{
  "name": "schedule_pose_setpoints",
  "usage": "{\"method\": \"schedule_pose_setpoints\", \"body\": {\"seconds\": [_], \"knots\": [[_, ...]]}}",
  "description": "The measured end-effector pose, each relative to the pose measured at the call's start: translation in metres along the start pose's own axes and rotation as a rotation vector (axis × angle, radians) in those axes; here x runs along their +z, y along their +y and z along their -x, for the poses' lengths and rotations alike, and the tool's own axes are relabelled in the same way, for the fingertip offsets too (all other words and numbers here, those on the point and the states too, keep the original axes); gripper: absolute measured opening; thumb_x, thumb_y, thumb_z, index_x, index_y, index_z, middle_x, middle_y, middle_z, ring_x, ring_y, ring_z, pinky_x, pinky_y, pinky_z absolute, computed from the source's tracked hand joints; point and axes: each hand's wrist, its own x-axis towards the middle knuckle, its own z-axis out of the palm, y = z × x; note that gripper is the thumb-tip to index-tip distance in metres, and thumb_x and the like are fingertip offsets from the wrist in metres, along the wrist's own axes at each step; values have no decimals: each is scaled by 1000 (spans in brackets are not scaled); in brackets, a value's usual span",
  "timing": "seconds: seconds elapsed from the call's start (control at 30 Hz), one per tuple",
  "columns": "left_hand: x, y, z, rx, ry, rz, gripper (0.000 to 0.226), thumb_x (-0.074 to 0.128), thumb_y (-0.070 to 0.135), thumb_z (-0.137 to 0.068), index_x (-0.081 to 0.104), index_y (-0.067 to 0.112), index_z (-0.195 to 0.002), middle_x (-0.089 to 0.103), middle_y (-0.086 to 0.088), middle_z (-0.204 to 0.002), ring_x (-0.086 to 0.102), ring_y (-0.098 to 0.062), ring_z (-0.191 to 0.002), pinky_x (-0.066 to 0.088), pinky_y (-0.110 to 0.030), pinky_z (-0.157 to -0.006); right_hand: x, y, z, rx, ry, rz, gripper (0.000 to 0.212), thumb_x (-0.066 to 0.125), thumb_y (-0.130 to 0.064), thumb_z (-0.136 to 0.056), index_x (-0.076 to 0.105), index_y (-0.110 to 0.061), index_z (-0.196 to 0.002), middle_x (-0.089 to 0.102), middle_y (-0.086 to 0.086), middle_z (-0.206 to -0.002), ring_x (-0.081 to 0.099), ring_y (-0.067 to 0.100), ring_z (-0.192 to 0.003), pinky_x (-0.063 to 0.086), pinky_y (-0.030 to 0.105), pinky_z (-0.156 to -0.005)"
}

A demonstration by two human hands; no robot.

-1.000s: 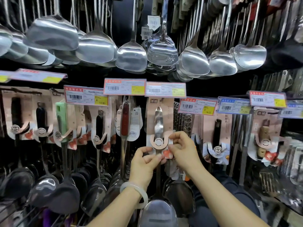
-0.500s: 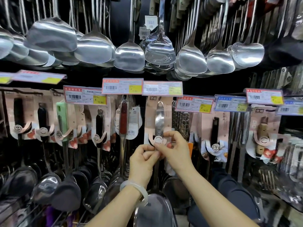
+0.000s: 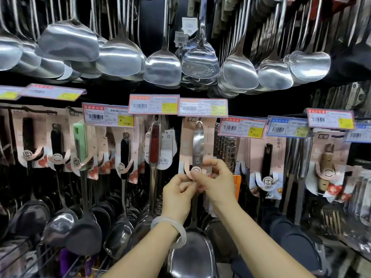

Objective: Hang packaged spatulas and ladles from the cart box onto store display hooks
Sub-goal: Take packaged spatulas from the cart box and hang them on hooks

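Head view. Two hands at centre frame, both on one packaged spatula [image 3: 198, 145] hanging under the price tag [image 3: 202, 106] at 12 o'clock from the hands.

Left hand [image 3: 177, 194]: fingers curled, pinching the lower edge of the pink card [image 3: 184, 143] at its round seal. One pale bangle [image 3: 170, 227] on that wrist.

Right hand [image 3: 215, 181]: thumb and forefinger pinch the same seal from 3 o'clock; the two hands touch at the fingertips.

Spatula: steel handle upright against the card, top of card tucked behind the tag; whether it sits on a hook cannot be told. Its blade [image 3: 191, 255] hangs at 6 o'clock, below the wrists.

Count, lower row, carded utensils with handles clearly seen: four at 9 o'clock (two black, one green handle [image 3: 79, 141], one black), one red handle [image 3: 155, 143] just beside the held card, one black handle [image 3: 268, 163] and one wooden handle [image 3: 327, 165] at 3 o'clock. More cards are stacked behind; number unclear.

Price tags legible as separate: nine or so across the rail.

Upper row at 12 o'clock: bare steel turners [image 3: 162, 67] and skimmers, about eight front heads, two perforated.
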Motion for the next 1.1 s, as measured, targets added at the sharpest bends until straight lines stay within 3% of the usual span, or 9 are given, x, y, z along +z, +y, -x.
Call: {"method": "schedule_pose_setpoints", "body": {"seconds": [0.07,0.2,0.33,0.43,0.63,0.8,0.9,1.0,1.1], "knots": [[-1,-1,-1,-28,8,20,12,64,-2,-81,60,9,-85,68,3,-54,63,-3,-53,49,-13,-52,1,2,4,-17,19,85,35,76,-15,-72,53,-30,-93,56,5,-102,53,20,-79,52,40,-75],[-3,-4,-5,-79,21,37,21,64,-4,-79,64,14,-90,70,-2,-63,63,-8,-60,49,-18,-54,-12,15,22,-7,17,73,47,79,-25,-69,46,-26,-103,54,0,-110,57,6,-101,52,28,-86],[0,-3,-4,-124,16,70,23,62,-5,-80,65,17,-86,70,-1,-62,66,-16,-65,52,-31,-66,-32,39,43,96,-120,363,26,77,-26,-72,54,-28,-84,60,-8,-87,58,2,-74,46,15,-65],[3,-2,-2,-143,32,63,25,63,-4,-80,68,20,-82,67,-1,-61,62,-18,-67,50,-34,-69,-35,48,49,107,-287,479,15,70,-18,-81,63,-28,-72,65,-8,-73,59,4,-69,50,21,-69],[4,1,1,-182,44,78,22,65,-1,-80,70,17,-90,68,-4,-70,63,-17,-71,51,-35,-73,-21,51,48,169,-194,307,21,68,-9,-81,50,-20,-83,57,-1,-69,55,13,-65,47,21,-62],[2,9,5,-60,74,-93,28,67,-3,-78,69,25,-74,65,1,-62,61,-14,-67,55,-32,-73,-16,47,48,145,-239,186,18,60,2,-85,60,-14,-77,62,3,-64,59,6,-57,46,18,-56],[-2,16,8,62,113,-287,21,74,6,-73,69,27,-70,68,0,-80,61,-10,-71,52,-23,-70,-16,48,50,134,-229,158,18,60,4,-84,60,-11,-74,62,2,-63,59,6,-58,48,18,-58],[-4,20,11,110,134,-388,21,76,9,-70,67,26,-78,53,-3,-106,55,-3,-89,43,-9,-76,-15,44,47,94,-224,184,24,61,3,-84,61,-17,-71,64,-4,-65,60,2,-60,48,15,-60],[-1,24,10,20,71,-222,26,72,3,-73,64,22,-89,53,-1,-118,55,-11,-105,44,-13,-78,-15,40,41,86,-244,178,12,62,0,-84,67,-10,-79,70,2,-73,65,3,-66,51,17,-64]]}}
